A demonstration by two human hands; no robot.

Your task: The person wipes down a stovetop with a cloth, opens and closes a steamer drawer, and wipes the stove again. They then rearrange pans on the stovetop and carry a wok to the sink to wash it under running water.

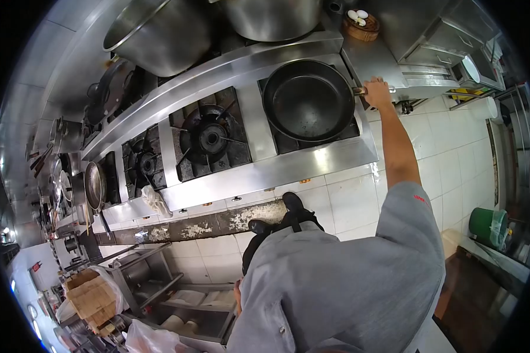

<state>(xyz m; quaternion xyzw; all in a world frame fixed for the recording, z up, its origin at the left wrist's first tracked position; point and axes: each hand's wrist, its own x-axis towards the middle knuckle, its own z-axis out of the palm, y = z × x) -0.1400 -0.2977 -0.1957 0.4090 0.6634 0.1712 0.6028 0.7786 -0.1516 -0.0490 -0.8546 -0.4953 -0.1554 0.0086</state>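
Note:
A large black frying pan [308, 101] sits on the right-hand burner of a steel stove [259, 150]. My right hand [378, 93] is closed around the pan's handle, with the arm stretched out. The inside of the pan is dark and bare, with a light sheen. Down at my side, only a sliver of my left hand [237, 296] shows past the grey shirt. Its fingers are mostly hidden by my body.
Uncovered burners [211, 136] lie left of the pan. Large steel pots [159, 35] stand behind. A cloth [155, 202] hangs over the stove's front edge, near a smaller pan [94, 185]. A small round basket [362, 26] holds several white eggs. A steel rack [176, 282] stands behind me.

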